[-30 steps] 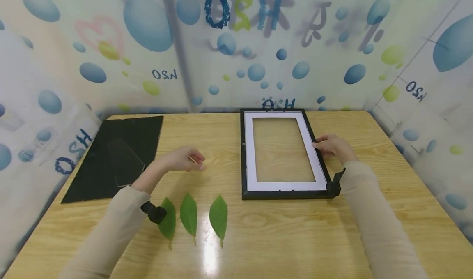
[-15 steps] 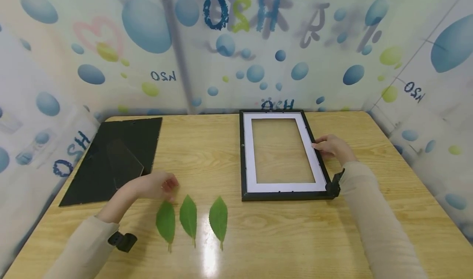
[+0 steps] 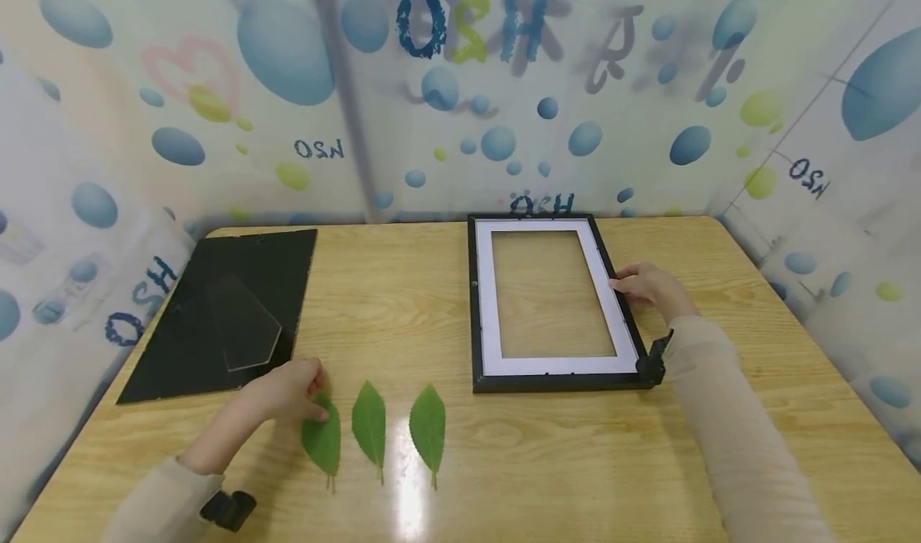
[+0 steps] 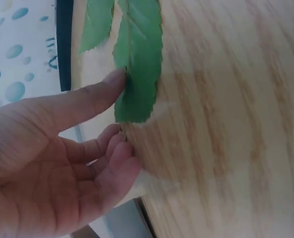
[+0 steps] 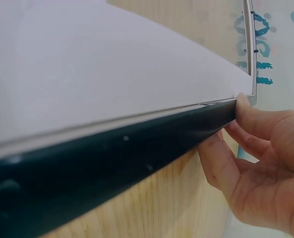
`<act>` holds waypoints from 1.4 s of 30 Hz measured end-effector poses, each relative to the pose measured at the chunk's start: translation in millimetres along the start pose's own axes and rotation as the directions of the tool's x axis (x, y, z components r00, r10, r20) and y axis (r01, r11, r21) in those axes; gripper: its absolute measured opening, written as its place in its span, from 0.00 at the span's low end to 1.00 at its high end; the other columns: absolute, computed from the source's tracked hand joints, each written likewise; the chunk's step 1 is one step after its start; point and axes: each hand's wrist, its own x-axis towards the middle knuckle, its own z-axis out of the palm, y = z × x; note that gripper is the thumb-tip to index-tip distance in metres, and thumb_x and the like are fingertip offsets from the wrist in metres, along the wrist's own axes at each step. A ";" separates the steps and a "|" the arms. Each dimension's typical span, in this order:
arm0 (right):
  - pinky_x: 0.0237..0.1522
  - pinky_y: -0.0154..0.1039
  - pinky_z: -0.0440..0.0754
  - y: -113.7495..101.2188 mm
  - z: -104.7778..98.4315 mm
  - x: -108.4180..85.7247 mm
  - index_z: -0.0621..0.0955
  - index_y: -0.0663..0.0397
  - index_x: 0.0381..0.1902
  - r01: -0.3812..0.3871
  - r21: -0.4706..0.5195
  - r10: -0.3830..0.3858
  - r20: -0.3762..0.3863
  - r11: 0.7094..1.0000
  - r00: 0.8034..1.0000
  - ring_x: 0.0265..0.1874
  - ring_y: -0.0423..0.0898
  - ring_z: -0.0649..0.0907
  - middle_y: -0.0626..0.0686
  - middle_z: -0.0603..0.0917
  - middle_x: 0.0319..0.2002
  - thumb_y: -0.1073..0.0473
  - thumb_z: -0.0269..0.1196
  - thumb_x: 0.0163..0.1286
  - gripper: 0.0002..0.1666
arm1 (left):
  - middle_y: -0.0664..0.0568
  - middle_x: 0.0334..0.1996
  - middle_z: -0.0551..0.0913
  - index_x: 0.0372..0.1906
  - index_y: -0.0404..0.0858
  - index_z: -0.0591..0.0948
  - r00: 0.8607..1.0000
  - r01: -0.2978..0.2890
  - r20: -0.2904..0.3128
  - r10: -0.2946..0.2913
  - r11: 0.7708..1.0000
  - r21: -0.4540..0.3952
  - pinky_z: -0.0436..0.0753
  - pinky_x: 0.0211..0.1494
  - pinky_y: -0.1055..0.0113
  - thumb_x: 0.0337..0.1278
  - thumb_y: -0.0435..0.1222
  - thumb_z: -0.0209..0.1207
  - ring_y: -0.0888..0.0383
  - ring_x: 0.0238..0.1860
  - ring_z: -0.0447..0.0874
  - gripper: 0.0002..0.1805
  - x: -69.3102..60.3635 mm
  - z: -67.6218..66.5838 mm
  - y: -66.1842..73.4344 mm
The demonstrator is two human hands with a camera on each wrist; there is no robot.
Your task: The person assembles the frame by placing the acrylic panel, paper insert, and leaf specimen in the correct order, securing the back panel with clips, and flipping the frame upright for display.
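Three green leaves lie in a row on the table, and my left hand [image 3: 291, 389] is at the leftmost leaf [image 3: 322, 445]. In the left wrist view the thumb touches that leaf [image 4: 139, 64] near its tip; the loosely bent fingers lie beyond the tip, apart from the thumb. The middle leaf [image 3: 369, 425] and the right leaf [image 3: 428, 427] lie beside it. My right hand [image 3: 651, 287] grips the right side of a black picture frame [image 3: 561, 382] with a white mat [image 3: 547, 365], thumb on top and fingers against the outer side.
A black backing board [image 3: 281, 259] with a fold-out stand lies at the left of the wooden table [image 3: 547, 463]. Behind the table hangs a printed backdrop [image 3: 432, 143] with blue and green dots, and the picture frame's far edge is close to it.
My left hand has moved left and toward me, from the middle of the table down to the leftmost leaf. The right hand has stayed on the picture frame.
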 end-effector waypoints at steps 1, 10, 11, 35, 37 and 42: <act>0.44 0.35 0.77 -0.1 0.0 -0.2 0.57 0.70 0.66 0.002 0.000 -0.002 0.000 1.000 1.000 0.39 0.44 0.74 0.64 0.67 0.53 0.56 0.50 0.71 0.32 | 0.51 0.26 0.68 0.33 0.33 0.71 1.000 0.016 -0.003 -0.016 1.000 0.009 0.69 0.33 0.66 0.39 0.38 0.70 0.57 0.29 0.66 0.21 -0.4 0.3 0.6; 0.49 0.39 0.78 1.1 0.5 -3.8 0.56 0.71 0.65 0.003 0.023 -0.003 -0.003 1.000 1.000 0.38 0.44 0.75 0.65 0.67 0.53 0.58 0.50 0.71 0.32 | 0.49 0.28 0.77 0.34 0.32 0.75 0.995 0.102 -0.007 -0.102 0.995 -0.010 0.76 0.33 0.63 0.39 0.40 0.70 0.57 0.31 0.75 0.20 -1.0 2.3 0.0; 0.49 0.39 0.78 1.4 0.5 -3.8 0.56 0.71 0.65 0.001 0.024 -0.001 -0.005 1.000 1.000 0.37 0.43 0.75 0.65 0.67 0.53 0.58 0.50 0.71 0.32 | 0.50 0.29 0.78 0.34 0.33 0.75 0.995 0.096 -0.010 -0.096 0.995 -0.014 0.76 0.34 0.63 0.39 0.40 0.70 0.57 0.31 0.75 0.19 -0.9 2.8 -0.2; 0.47 0.37 0.78 1.9 -2.6 -2.4 0.56 0.72 0.65 0.041 0.027 -0.041 -0.006 0.999 0.999 0.36 0.41 0.76 0.66 0.67 0.53 0.57 0.51 0.70 0.33 | 0.54 0.24 0.77 0.25 0.38 0.74 0.993 -0.096 -0.082 0.088 0.990 -0.100 0.72 0.27 0.70 0.43 0.31 0.66 0.62 0.27 0.72 0.10 -3.5 5.2 -9.5; 0.46 0.36 0.78 1.7 -1.7 -3.0 0.56 0.72 0.65 0.039 0.034 -0.039 -0.004 0.999 0.999 0.36 0.41 0.75 0.65 0.68 0.52 0.57 0.51 0.70 0.33 | 0.55 0.24 0.77 0.26 0.38 0.75 0.990 -0.132 -0.068 0.125 0.986 -0.104 0.72 0.28 0.71 0.45 0.30 0.64 0.64 0.27 0.72 0.08 -3.8 3.8 -11.9; 0.46 0.36 0.77 1.9 -0.1 -3.0 0.56 0.71 0.66 0.025 0.053 -0.026 0.002 0.998 1.000 0.37 0.43 0.74 0.64 0.67 0.52 0.57 0.51 0.70 0.33 | 0.56 0.26 0.79 0.30 0.38 0.79 0.969 -0.245 -0.053 0.240 0.961 -0.125 0.74 0.30 0.72 0.50 0.32 0.62 0.69 0.28 0.73 0.03 -6.0 -4.0 -17.8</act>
